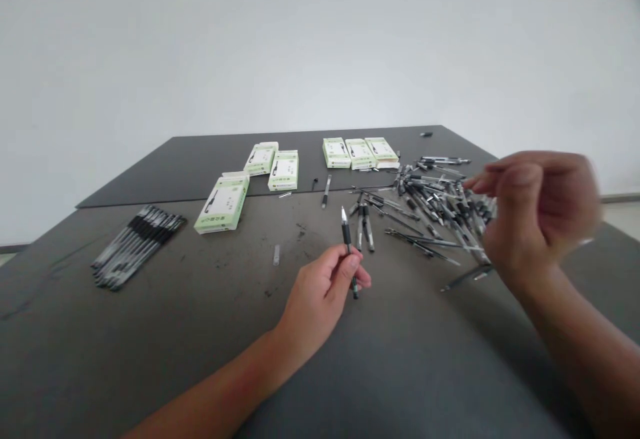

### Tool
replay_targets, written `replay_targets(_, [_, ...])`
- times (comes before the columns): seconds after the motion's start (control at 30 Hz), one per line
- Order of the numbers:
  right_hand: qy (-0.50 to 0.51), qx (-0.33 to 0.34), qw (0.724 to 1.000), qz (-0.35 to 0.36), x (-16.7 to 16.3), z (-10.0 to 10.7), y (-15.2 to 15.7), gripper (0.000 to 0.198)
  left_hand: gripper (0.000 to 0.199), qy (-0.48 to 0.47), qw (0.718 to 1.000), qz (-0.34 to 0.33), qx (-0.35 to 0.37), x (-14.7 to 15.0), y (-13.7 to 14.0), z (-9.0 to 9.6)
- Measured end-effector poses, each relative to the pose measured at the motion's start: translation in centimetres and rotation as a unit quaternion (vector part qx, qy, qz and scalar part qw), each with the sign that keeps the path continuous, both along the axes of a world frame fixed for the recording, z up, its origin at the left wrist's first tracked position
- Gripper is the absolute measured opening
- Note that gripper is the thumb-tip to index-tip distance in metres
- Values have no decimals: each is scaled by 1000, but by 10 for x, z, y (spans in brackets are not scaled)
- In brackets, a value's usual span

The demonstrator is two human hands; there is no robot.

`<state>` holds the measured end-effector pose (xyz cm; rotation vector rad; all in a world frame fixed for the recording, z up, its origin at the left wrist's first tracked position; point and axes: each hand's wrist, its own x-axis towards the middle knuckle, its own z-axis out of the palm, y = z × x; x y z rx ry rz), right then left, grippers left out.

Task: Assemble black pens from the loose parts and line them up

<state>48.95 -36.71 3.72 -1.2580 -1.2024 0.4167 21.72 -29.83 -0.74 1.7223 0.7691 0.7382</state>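
My left hand is closed around a gel pen near the middle of the table. Its metal tip points up and away, with no cap on it, and the black grip shows above my fingers. Over the right side, my right hand is raised beside a loose pile of pens and pen parts. Motion smears its bent fingers, so whether anything is in them cannot be made out. Two pens lie side by side just beyond my left hand.
A neat row of pens lies at the left. Green-and-white pen boxes stand in two groups: one at centre left, another at the back. A clear cap and a single pen lie on the dark table.
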Motion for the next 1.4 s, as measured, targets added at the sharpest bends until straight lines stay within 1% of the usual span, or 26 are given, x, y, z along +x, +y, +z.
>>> replay_targets(0.03, [-68,57,989,-117,7,4,9,27,27,-1,1000,0,1,0,0,0])
replay_targets(0.07, [-134,80,967,-201,14,8,15,27,27,-3,1000,0,2,0,-1,0])
replay_targets(0.1, [-188,82,944,-257,23,10,21,33,27,-4,1000,0,2,0,-1,1])
replay_targets(0.2, [-288,6,904,-317,52,8,34,44,28,-3,1000,2,5,1,-1,2])
replay_targets(0.23, [-299,-2,896,-329,63,3,38,42,28,0,1000,3,7,1,-1,2])
replay_targets(0.3, [-340,-25,887,-312,82,-9,45,26,29,7,1000,3,10,0,-1,3])
replay_targets(0.4, [-406,-67,868,-278,105,-26,53,41,29,15,1000,4,14,0,-1,3])
replay_targets(0.5, [-430,-111,857,-259,116,-36,55,38,29,17,1000,2,13,0,1,0])
replay_targets(0.67, [-437,-177,848,-242,114,-39,58,34,30,28,1000,-2,10,0,3,-2])
replay_targets(0.83, [-456,-254,823,-225,120,-36,56,32,29,47,999,3,20,0,3,2])
replay_targets(0.9, [-446,-284,822,-210,128,-33,53,34,29,58,998,6,29,0,3,3])
replay_targets(0.97, [-425,-305,831,-187,135,-30,50,34,28,65,997,7,39,0,3,3])
replay_targets(1.03, [-408,-309,842,-170,137,-27,48,34,28,69,997,6,44,1,4,3])
replay_targets(1.1, [-412,-303,844,-162,137,-27,48,36,29,73,996,6,43,1,4,3])
replay_targets(1.17, [-449,-282,835,-144,134,-28,51,36,29,76,996,7,44,1,4,2])
replay_targets(1.27, [-515,-247,814,-104,130,-32,57,35,28,75,996,5,44,1,4,3])
replay_targets(1.33, [-533,-239,807,-92,130,-36,60,36,28,75,996,3,42,0,4,3])
replay_targets(1.4, [-536,-235,805,-97,129,-39,62,38,28,78,996,0,44,-1,3,4])
